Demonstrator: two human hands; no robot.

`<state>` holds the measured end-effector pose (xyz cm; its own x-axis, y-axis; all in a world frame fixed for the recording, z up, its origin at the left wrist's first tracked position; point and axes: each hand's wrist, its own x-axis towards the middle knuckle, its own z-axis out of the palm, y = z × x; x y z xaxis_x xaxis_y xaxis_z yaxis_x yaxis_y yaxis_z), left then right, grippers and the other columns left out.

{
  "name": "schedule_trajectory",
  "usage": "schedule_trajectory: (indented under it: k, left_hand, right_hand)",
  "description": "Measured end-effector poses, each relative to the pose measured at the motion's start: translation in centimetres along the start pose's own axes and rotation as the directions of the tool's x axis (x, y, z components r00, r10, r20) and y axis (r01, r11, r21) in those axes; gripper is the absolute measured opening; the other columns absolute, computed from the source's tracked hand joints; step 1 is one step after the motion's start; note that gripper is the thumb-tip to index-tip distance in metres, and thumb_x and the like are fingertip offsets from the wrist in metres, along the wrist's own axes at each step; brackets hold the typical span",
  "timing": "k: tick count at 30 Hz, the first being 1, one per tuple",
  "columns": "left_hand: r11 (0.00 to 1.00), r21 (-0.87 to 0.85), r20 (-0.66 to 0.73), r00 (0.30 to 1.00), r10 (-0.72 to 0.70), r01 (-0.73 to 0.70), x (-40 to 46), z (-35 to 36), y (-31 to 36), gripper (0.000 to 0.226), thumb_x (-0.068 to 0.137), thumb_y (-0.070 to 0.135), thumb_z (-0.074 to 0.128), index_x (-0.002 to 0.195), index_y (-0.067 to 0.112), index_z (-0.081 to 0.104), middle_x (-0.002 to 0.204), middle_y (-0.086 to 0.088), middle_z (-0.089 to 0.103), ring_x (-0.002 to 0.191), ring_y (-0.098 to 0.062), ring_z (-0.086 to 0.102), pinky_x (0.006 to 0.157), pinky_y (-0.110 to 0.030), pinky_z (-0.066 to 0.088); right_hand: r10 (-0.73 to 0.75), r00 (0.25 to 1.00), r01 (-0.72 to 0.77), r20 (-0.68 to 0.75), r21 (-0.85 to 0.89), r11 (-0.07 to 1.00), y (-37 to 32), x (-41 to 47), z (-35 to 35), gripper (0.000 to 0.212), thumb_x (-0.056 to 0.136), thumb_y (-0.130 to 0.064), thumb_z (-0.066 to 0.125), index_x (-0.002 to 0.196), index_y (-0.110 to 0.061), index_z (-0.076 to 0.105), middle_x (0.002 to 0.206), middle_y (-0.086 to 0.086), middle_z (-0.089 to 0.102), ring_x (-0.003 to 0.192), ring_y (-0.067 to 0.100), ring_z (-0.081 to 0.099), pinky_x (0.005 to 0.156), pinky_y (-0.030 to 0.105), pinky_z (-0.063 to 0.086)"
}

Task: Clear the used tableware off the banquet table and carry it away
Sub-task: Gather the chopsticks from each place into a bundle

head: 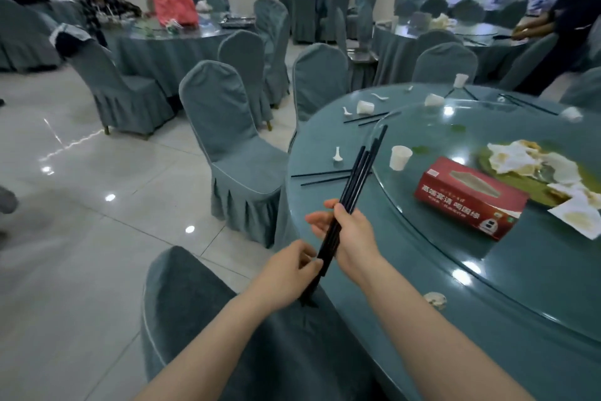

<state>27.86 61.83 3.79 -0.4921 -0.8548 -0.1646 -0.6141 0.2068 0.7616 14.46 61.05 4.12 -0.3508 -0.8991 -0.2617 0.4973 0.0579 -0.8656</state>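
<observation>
The right hand (353, 231) grips a bundle of black chopsticks (354, 182) near its middle, fingers curled round it. The left hand (291, 265) pinches the lower end of the same bundle between thumb and fingers. The bundle is held tilted over the near-left edge of the round worktop (325, 153), tips pointing up and to the right.

Edges: a glass turntable (520, 257) covers the worktop centre; its rim leaves a bare outer ring of cloth. A covered chair (201, 309) stands directly below the hands, against the worktop edge. A second chair (227, 140) stands to the left, with open tiled floor (81, 205) beyond it.

Containers: an upright paper cup (400, 157) stands on the turntable rim; contents cannot be told. A red tissue box (471, 197) lies on the turntable, beside crumpled napkins (533, 163). A tipped cup (364, 107), white spoons (337, 154) and loose chopstick pairs (325, 176) lie on the outer ring.
</observation>
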Motion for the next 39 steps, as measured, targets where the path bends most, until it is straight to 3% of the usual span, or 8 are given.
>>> schedule_trajectory:
  k: [8,14,20,23,27,31,34,39]
  left_hand:
    - [0.908,-0.418,0.081,0.996,0.040,-0.002,2.6,-6.4,-5.5,0.021,0.098,0.013,0.045,0.078,0.012,0.050,0.060,0.002,0.064,0.055,-0.015,0.060,0.061,-0.031,0.049]
    - [0.954,-0.282,0.044,0.992,0.119,-0.102,3.5,-9.2,-6.6,0.018,0.098,0.021,0.040,0.082,0.018,0.049,0.068,0.006,0.071,0.053,-0.003,0.052,0.057,-0.023,0.040]
    - [0.942,-0.324,0.026,0.994,0.104,-0.090,3.0,-9.3,-7.0,0.021,0.099,0.021,0.038,0.079,0.017,0.045,0.058,0.004,0.061,0.056,-0.008,0.053,0.065,-0.031,0.044]
    - [0.921,-0.386,0.030,0.997,0.077,-0.059,2.6,-9.4,-7.7,0.021,0.099,0.026,0.042,0.080,0.017,0.044,0.059,0.004,0.050,0.048,-0.010,0.044,0.054,-0.031,0.039]
    - [0.960,-0.270,0.061,0.994,0.094,-0.074,2.6,-11.0,-9.9,0.015,0.098,0.023,0.046,0.084,0.018,0.048,0.066,0.007,0.045,0.055,-0.009,0.039,0.055,-0.031,0.032]
    - [0.964,-0.261,0.163,0.982,0.100,-0.055,3.7,-15.2,-13.2,0.021,0.098,0.019,0.047,0.077,0.019,0.042,0.063,0.006,0.041,0.050,-0.005,0.034,0.049,-0.021,0.030]
    - [0.972,-0.232,0.270,0.959,0.085,-0.021,4.9,-19.9,-16.6,0.015,0.098,0.021,0.047,0.085,0.014,0.047,0.062,0.005,0.040,0.048,-0.004,0.035,0.047,-0.017,0.032]
    - [0.983,-0.182,0.314,0.949,0.037,0.022,7.4,-29.1,-22.7,0.012,0.095,0.021,0.048,0.084,0.016,0.047,0.060,0.007,0.041,0.049,-0.008,0.036,0.047,-0.019,0.032]
  right_hand:
    - [-0.098,0.995,0.096,0.034,0.056,0.994,2.4,1.4,7.8,0.029,0.105,-0.026,0.027,0.108,-0.016,0.054,0.099,0.007,0.075,0.098,0.020,0.070,0.086,0.036,0.049]
    - [-0.204,0.979,0.197,-0.025,-0.182,0.963,4.3,1.3,10.1,0.032,0.103,-0.036,0.029,0.113,-0.025,0.058,0.107,-0.001,0.073,0.109,0.011,0.064,0.095,0.032,0.045]
    - [-0.202,0.979,0.202,0.026,-0.272,0.941,5.3,1.0,10.7,0.031,0.103,-0.035,0.031,0.113,-0.032,0.061,0.118,-0.005,0.067,0.114,-0.002,0.056,0.100,0.027,0.040]
    - [-0.184,0.979,0.204,0.090,-0.315,0.927,5.8,1.5,10.8,0.025,0.102,-0.025,0.039,0.107,-0.029,0.063,0.120,-0.001,0.065,0.110,-0.004,0.057,0.093,0.018,0.044]
    - [-0.081,0.980,0.147,0.180,-0.395,0.907,6.6,2.3,12.0,0.023,0.097,-0.017,0.050,0.114,-0.024,0.064,0.114,-0.008,0.066,0.102,-0.005,0.060,0.081,0.014,0.047]
    - [-0.059,0.995,0.065,0.075,-0.071,0.995,5.8,5.5,14.8,0.017,0.097,-0.018,0.050,0.113,-0.016,0.054,0.100,0.006,0.071,0.093,0.022,0.067,0.073,0.030,0.053]
    - [-0.030,0.999,0.040,-0.044,0.246,0.968,4.3,9.2,18.4,0.011,0.098,-0.028,0.049,0.099,-0.017,0.051,0.083,0.005,0.072,0.073,0.021,0.071,0.066,0.032,0.054]
    - [-0.029,0.992,0.078,-0.125,0.405,0.911,5.7,15.0,27.0,0.059,0.096,-0.060,0.025,0.094,-0.014,0.062,0.065,0.005,0.066,0.055,0.018,0.063,0.061,0.026,0.050]
